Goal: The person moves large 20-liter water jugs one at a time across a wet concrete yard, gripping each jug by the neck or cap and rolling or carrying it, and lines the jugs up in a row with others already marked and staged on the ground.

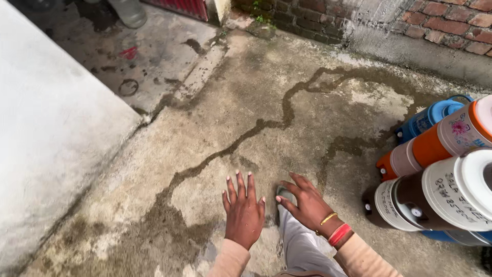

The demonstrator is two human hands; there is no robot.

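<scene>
Both hands hover over the wet floor [287, 102] at six o'clock: the left hand [244, 210] spread open, the right hand [307, 202] half-open, fingertips touching a grey shoe [285, 194] at the trouser leg's [302, 246] end. Stacked coolers [441, 190] lie at three o'clock.

I see a rough concrete floor [266, 102], stained and crossed by a dark wet streak [287, 110] running from about one o'clock toward seven. A pale plastered wall [46, 133] fills nine o'clock; a red brick wall [410, 20] lines twelve to two, under flat daylight.
</scene>
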